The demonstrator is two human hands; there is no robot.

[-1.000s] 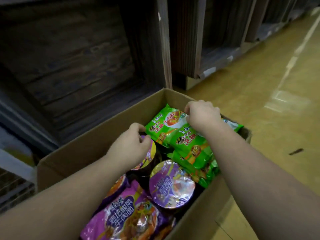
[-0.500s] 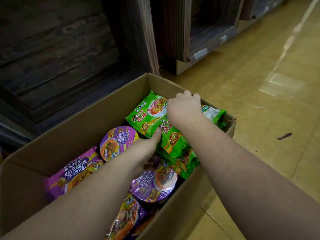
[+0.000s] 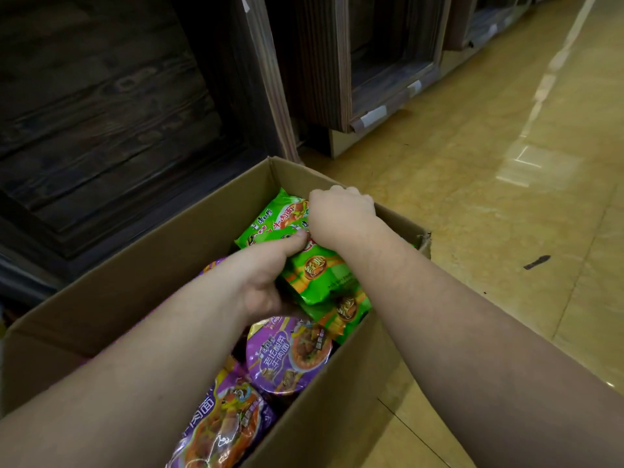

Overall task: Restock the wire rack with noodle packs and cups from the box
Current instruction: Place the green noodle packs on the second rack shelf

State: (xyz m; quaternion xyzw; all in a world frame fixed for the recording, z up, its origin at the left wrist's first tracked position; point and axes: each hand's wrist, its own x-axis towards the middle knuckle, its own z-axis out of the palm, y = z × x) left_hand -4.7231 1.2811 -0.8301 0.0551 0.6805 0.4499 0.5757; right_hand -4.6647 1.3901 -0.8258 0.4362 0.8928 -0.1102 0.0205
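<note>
Chinese characters cover the wrappers; most are too blurred to read, though 牛肉面 shows on the purple noodle cup (image 3: 287,356) near the cardboard box's (image 3: 111,295) right wall. The green noodle packs (image 3: 315,275) lie stacked at the box's far right corner. The right hand (image 3: 339,214) is clenched on their far end; the left hand (image 3: 266,275) grips their near side, thumb on top.
</note>
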